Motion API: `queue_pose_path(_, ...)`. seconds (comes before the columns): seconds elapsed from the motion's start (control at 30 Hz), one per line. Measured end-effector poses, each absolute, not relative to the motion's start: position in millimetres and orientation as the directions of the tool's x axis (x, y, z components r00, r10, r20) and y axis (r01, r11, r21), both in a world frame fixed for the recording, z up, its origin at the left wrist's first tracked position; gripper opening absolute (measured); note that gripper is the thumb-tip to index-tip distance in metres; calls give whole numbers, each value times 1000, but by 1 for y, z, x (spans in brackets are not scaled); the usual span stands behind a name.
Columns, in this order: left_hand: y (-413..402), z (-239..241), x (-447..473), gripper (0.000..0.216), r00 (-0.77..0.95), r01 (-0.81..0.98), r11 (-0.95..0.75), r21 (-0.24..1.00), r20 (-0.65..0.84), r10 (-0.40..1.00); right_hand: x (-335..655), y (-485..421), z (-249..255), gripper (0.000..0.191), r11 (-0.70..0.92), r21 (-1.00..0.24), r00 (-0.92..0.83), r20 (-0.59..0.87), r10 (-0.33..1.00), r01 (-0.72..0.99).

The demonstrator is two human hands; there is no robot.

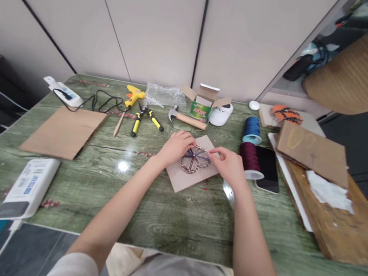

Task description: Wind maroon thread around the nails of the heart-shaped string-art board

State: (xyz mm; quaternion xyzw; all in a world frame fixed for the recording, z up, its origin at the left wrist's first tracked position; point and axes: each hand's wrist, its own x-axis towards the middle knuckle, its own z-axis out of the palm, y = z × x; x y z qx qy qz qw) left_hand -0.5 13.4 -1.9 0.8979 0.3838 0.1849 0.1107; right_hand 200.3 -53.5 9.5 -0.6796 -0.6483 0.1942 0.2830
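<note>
A small square board (177,179) lies turned at an angle on the green table. On it stands a ring of nails (188,171), with dark blue and dark red thread (194,155) crossing its middle like spokes. My left hand (179,147) rests at the ring's upper left, its fingers bent and closed against the nails. At the ring's right side my right hand (228,164) pinches with thumb and forefinger. Whatever lies between the fingertips of either hand is too small to make out.
Behind the board lie a hammer (190,120), yellow-handled pliers (135,125) and a glue gun (134,95), beside an open green box (200,109). Blue (252,128) and maroon (250,157) thread spools and a phone (268,168) are at right. Cardboard (65,132) lies left.
</note>
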Motion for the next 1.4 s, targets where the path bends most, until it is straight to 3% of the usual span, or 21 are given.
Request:
queue_pose_path(0.17, 8, 3, -3, 16, 647, 667, -685, 292, 229, 727, 198, -56, 12, 21, 52, -598, -20, 60, 998, 800)
queue_pose_path(0.4, 1, 6, -5, 17, 656, 680, -678, 279, 181, 733, 186, -62, 19, 19, 182, -661, -212, 36, 977, 728)
queue_pose_path(0.57, -5, 8, -9, 21, 646, 678, -661, 321, 170, 744, 179, -63, 20, 14, 317, -677, -325, 120, 938, 664)
queue_pose_path(0.77, -15, 8, -9, 21, 611, 688, -638, 347, 197, 767, 177, -62, 16, 18, 328, -644, -276, 184, 943, 691)
queue_pose_path(1.13, -20, 2, -9, 22, 577, 702, -615, 359, 219, 787, 179, -65, 15, 19, 381, -499, -331, 189, 925, 779)
queue_pose_path(1.4, -23, -1, -4, 22, 505, 730, -547, 411, 216, 836, 176, -68, 15, 20, 418, -295, -387, 161, 908, 859)
